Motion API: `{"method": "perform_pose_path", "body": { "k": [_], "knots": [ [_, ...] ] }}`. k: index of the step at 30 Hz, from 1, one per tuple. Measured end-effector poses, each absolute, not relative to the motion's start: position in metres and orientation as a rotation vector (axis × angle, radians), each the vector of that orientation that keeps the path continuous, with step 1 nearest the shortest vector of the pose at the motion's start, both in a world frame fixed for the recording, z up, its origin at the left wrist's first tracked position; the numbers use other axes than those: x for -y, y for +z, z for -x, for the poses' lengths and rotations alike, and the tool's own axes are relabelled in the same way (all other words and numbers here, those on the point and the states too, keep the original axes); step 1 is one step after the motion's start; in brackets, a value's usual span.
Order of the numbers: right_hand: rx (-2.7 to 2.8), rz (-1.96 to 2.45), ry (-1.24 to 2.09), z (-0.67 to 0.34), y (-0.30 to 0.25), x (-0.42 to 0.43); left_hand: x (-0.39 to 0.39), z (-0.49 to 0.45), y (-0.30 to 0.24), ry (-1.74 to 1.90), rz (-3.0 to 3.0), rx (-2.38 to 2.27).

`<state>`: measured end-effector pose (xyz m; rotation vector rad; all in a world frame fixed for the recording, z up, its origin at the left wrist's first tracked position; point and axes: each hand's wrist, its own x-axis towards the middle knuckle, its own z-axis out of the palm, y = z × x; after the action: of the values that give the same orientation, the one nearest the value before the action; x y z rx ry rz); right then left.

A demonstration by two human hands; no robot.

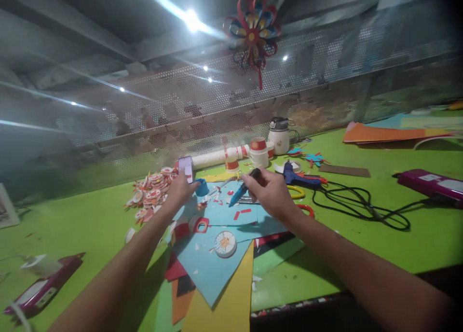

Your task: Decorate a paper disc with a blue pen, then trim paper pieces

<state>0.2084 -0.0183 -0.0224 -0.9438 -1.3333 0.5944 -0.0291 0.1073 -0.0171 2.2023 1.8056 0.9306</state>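
Head view: a green table stands before a perforated screen.
Right hand: closed, fingers pinched around a blue pen.
Pen: slanted tip-down above blue paper; contact cannot be told.
Left hand: reaches forward, one finger in front of a phone; the phone's screen is lit. How far the hand is open, and whether it grips the blue piece at its fingertips, cannot be told.
Blue paper: carries red strips, scraps and a patterned disc; yellow paper lies partly under it.
Left side: a heap of discs near the phone; a purple power strip nearer the viewer.
Behind: a white roll, stacked cups and a lidded bottle.
Right side: a glue gun just beyond the right hand, black cable, orange paper.
Above: a looped ornament hangs.
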Motion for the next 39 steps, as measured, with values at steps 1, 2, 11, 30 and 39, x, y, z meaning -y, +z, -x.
{"method": "perform_pose_path", "body": {
  "k": [1, 2, 11, 30, 39],
  "knots": [
    [1.315, 0.927, 0.613, -0.208, -0.022, 0.018, -0.098, 0.032, -0.011, 0.945, -2.207, -1.838],
    [1.296, 0.911, 0.630, -0.209, -0.021, 0.018, -0.087, 0.035, -0.007, 0.944, -2.214, -1.848],
    [1.144, 0.823, 0.747, -0.219, -0.017, 0.011, 0.006, 0.047, -0.020, 0.360, -2.293, -1.410],
    [1.093, 0.702, 1.138, -0.226, -0.007, 0.019, 0.007, 0.033, -0.055, 0.309, -2.208, -0.965],
    [0.955, 0.791, 1.138, -0.214, -0.011, 0.014, 0.005, 0.036, -0.070, 0.442, -2.185, -0.950]
  ]
}}
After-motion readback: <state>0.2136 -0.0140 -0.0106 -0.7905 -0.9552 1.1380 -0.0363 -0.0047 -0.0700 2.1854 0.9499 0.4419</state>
